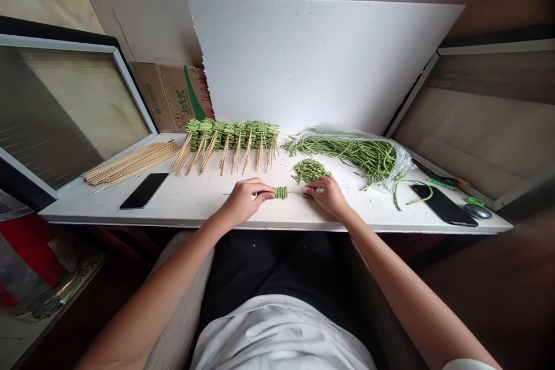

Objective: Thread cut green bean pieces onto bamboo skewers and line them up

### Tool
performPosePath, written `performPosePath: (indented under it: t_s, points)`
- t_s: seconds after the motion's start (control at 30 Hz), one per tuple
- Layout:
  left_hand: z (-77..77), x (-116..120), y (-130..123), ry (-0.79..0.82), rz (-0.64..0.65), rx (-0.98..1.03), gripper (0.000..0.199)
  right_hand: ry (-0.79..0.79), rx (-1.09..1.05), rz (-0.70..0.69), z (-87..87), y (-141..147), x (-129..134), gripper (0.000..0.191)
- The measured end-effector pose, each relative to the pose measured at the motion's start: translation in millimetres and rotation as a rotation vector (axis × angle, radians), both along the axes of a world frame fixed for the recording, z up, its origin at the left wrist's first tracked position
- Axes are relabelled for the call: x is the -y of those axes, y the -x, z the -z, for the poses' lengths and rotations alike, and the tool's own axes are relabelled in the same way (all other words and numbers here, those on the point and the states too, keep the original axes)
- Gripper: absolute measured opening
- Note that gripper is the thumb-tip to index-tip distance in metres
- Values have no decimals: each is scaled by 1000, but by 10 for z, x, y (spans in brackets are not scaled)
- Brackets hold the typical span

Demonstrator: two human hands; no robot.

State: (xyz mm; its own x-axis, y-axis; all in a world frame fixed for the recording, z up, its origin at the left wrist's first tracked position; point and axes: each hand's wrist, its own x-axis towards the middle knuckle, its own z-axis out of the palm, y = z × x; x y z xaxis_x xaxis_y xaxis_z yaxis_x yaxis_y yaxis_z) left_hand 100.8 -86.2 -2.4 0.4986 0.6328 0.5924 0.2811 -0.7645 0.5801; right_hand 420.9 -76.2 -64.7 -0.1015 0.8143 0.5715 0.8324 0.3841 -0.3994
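Observation:
Low over the table's front, my left hand (245,199) pinches a bamboo skewer threaded with a short row of cut green bean pieces (281,192). The bare skewer end points right, towards my right hand (326,193). Its thumb and fingers are pressed together at that end; whatever they hold is hidden. Just behind the right hand lies a small heap of cut bean pieces (310,170). Finished-looking bean skewers (234,133) are stacked at the back left, with their bare sticks pointing forward.
Loose bamboo skewers (132,163) lie at the left by a phone (144,191). Long green beans (368,156) fill a clear plastic bag at the back right. Another dark phone (444,205) and a computer mouse (478,211) sit far right. A white foam board (321,63) stands behind.

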Motion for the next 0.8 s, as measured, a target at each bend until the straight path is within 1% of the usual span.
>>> performPosePath:
  t_s: [0.07, 0.17, 0.3, 0.4, 0.47, 0.53, 0.63, 0.7, 0.8]
  points:
    - [12, -5, -2, 16, -7, -5, 13, -5, 3, -5, 2, -2, 10, 51]
    - [35, -15, 1, 39, -3, -13, 15, -17, -30, -1, -52, 9, 36, 57]
    - [62, -9, -2, 41, 6, -67, 23, -15, -73, -17, -154, 26, 55, 58]
    - [72, 6, -20, 36, 21, -95, 27, -4, -125, -35, -270, 128, 114, 56]
    - [87, 15, -48, 29, 29, -90, 27, 50, -187, -101, -364, 273, 203, 52]
    - [114, 25, -87, 39, 29, -55, 29, 130, -259, -229, -451, 462, 324, 45]
    - [160, 47, -142, 82, 46, 6, 39, 150, -324, -375, -529, 726, 501, 37]
    - [178, 59, -160, 99, 60, 15, 41, 121, -320, -416, -545, 823, 569, 33]
    - [174, 55, -150, 92, 47, 5, 40, 44, -327, -400, -541, 828, 575, 28]
